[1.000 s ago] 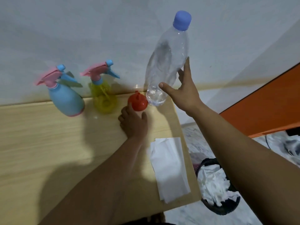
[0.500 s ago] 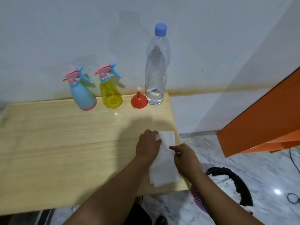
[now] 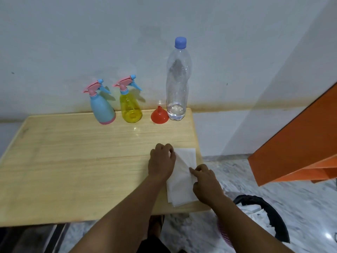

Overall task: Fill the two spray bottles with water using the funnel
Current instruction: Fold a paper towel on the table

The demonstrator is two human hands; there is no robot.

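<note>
Spray bottles [image 3: 116,105] unlabelled beside funnel [image 3: 159,115], left hand [image 3: 161,162] pinching tissue [image 3: 182,181], right hand [image 3: 207,185] pressing it

Two spray bottles: blue [image 3: 102,110], yellow [image 3: 130,108]; one funnel [image 3: 159,115]; one water bottle [image 3: 177,83]; two hands: left [image 3: 161,161], right [image 3: 207,183].

Likely home room: wooden table [image 3: 73,161], marble floor [image 3: 300,207], bin [image 3: 273,212].

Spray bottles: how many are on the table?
2. The blue spray bottle and the yellow spray bottle stand side by side at the table's far edge, left of the red funnel.
</note>
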